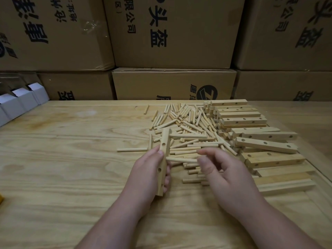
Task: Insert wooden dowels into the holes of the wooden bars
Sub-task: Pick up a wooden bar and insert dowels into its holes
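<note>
— Dowels [181,160] first: is one going in right now?

— One is sticking out sideways from the bar [164,159], its near end at the bar's side and its far end meeting the thumb and forefinger of the right hand [222,169]. Those fingertips are closing on its tip, though whether they are truly pinching it or only touching, I cannot tell. The remaining fingers are hanging loosely curled.

— And the other hand?

— The left hand [149,169] is wrapping around the bar, thumb on the near face, fingers behind, holding it roughly upright above the table [62,159].

— How is the job standing?

— By my reading, it is barely starting. Another dowel seems to be projecting from the bar's top end, but it is blending into the loose pile of dowels [188,126] behind, so I am not sure. Holes on the bar's face are showing open. Beyond the hands, the stack of bars [251,133] on the right is lying with every visible hole unfilled.

— Anything further out?

— Cardboard boxes [172,33] are lining the back, and small white boxes [23,99] are sitting at the far left.
</note>
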Available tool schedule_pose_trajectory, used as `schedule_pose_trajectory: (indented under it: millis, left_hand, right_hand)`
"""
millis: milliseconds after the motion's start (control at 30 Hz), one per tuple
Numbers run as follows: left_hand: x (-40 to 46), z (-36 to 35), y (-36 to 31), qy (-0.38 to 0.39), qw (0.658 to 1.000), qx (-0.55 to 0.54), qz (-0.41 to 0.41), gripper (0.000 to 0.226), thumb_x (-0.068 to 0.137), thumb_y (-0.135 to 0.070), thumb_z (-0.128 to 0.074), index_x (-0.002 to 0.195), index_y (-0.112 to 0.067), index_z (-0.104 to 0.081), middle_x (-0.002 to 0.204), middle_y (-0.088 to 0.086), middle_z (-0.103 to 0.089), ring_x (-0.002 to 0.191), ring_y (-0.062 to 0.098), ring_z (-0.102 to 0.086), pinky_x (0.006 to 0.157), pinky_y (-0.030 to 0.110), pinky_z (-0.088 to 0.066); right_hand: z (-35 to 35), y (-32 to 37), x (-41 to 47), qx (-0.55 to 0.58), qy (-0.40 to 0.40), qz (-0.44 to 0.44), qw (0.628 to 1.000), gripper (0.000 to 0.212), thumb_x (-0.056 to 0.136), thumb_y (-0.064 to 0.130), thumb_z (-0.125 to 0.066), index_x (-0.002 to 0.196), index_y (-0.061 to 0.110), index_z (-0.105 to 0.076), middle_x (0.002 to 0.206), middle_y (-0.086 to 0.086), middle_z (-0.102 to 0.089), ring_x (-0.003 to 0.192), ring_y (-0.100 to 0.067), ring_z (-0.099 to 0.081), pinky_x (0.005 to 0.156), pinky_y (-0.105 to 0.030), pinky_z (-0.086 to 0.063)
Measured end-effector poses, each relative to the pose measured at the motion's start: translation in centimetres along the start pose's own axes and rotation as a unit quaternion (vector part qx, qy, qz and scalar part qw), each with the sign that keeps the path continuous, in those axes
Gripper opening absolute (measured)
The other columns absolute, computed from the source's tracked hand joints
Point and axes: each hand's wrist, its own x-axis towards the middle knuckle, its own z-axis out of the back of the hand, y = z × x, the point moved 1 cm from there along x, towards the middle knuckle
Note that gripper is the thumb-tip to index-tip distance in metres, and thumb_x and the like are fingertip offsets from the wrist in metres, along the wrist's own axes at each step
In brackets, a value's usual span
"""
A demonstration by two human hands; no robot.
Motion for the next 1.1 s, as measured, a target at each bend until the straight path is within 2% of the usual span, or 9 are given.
schedule_pose_trajectory:
  millis: [67,200,333,500,633,767,867,967,1100]
  left_hand:
    - [0.3,0.2,0.0,-0.029,0.999,-0.023,0.003,0.031,0.106,-0.025,-0.041,0.112,-0.014,-0.069,0.064,0.005,-0.056,0.044,0.015,-0.047,0.039,0.024,-0.037]
    - [0.7,0.6,-0.2,-0.050,0.994,-0.090,0.030,0.037,0.106,-0.027,-0.039,0.109,-0.016,-0.074,0.064,0.004,-0.054,0.044,0.015,-0.046,0.038,0.023,-0.037]
    - [0.7,0.7,-0.2,-0.056,0.987,-0.139,0.049,0.034,0.106,-0.028,-0.040,0.100,-0.010,-0.069,0.064,0.005,-0.053,0.047,0.017,-0.047,0.039,0.026,-0.038]
    - [0.8,0.7,-0.1,-0.059,0.988,-0.135,0.050,0.034,0.106,-0.028,-0.042,0.093,-0.010,-0.067,0.064,0.006,-0.053,0.049,0.017,-0.048,0.040,0.025,-0.038]
    - [0.7,0.6,0.0,-0.051,0.988,-0.142,0.033,0.031,0.106,-0.027,-0.044,0.114,-0.011,-0.070,0.068,0.008,-0.060,0.054,0.018,-0.054,0.046,0.026,-0.045]
    - [0.7,0.5,-0.1,-0.036,0.988,-0.150,0.018,0.031,0.097,-0.027,-0.056,0.123,-0.013,-0.066,0.074,0.008,-0.069,0.059,0.016,-0.065,0.049,0.028,-0.054]
    - [0.7,0.6,-0.1,0.010,0.990,-0.140,0.011,0.047,0.083,-0.028,-0.063,0.129,-0.018,-0.062,0.092,0.011,-0.075,0.073,0.018,-0.073,0.056,0.032,-0.058]
    - [0.6,0.6,0.0,0.032,0.989,-0.141,-0.007,0.051,0.083,-0.021,-0.064,0.134,-0.020,-0.057,0.108,0.016,-0.075,0.088,0.026,-0.075,0.068,0.037,-0.061]
    - [0.4,0.2,0.2,0.054,0.989,-0.138,-0.010,0.048,0.091,-0.013,-0.060,0.136,-0.027,-0.053,0.116,0.016,-0.074,0.104,0.033,-0.073,0.074,0.038,-0.061]
  right_hand:
    - [0.6,-0.4,0.1,-0.043,0.004,0.001,0.999,0.019,0.095,0.049,-0.054,0.090,0.037,-0.067,0.083,0.021,-0.065,0.085,-0.001,-0.060,0.070,-0.016,-0.044]
    - [1.1,-0.7,0.5,-0.189,0.065,0.000,0.980,0.008,0.084,0.046,-0.064,0.081,0.039,-0.067,0.084,0.022,-0.056,0.096,0.002,-0.049,0.091,-0.031,-0.036]
    - [0.8,-0.9,0.4,-0.246,0.129,-0.011,0.961,0.015,0.083,0.057,-0.066,0.095,0.049,-0.070,0.093,0.026,-0.045,0.103,0.004,-0.035,0.097,-0.031,-0.020]
    - [-0.6,-0.9,0.2,-0.290,0.175,-0.007,0.941,0.022,0.090,0.053,-0.059,0.112,0.056,-0.064,0.098,0.026,-0.034,0.105,-0.005,-0.029,0.096,-0.031,-0.014]
    - [-1.3,-0.5,0.3,-0.306,0.137,0.045,0.941,0.014,0.094,0.043,-0.058,0.106,0.045,-0.066,0.098,0.027,-0.033,0.103,-0.004,-0.029,0.096,-0.030,-0.014]
    - [-0.9,0.1,0.6,-0.212,-0.012,0.085,0.973,0.009,0.096,0.038,-0.051,0.101,0.042,-0.056,0.093,0.030,-0.047,0.095,0.002,-0.041,0.090,-0.028,-0.026]
    - [-0.3,0.1,0.5,-0.038,-0.091,0.062,0.993,0.006,0.094,0.044,-0.046,0.097,0.041,-0.051,0.092,0.020,-0.059,0.090,-0.005,-0.058,0.076,-0.025,-0.046]
    - [-0.2,0.1,0.2,0.127,-0.119,0.057,0.983,0.007,0.095,0.038,-0.049,0.098,0.037,-0.054,0.087,0.007,-0.063,0.081,-0.017,-0.063,0.072,-0.025,-0.051]
    - [-0.5,0.1,0.1,0.177,-0.118,0.052,0.976,0.009,0.091,0.035,-0.053,0.096,0.031,-0.059,0.085,-0.001,-0.066,0.080,-0.021,-0.066,0.072,-0.027,-0.053]
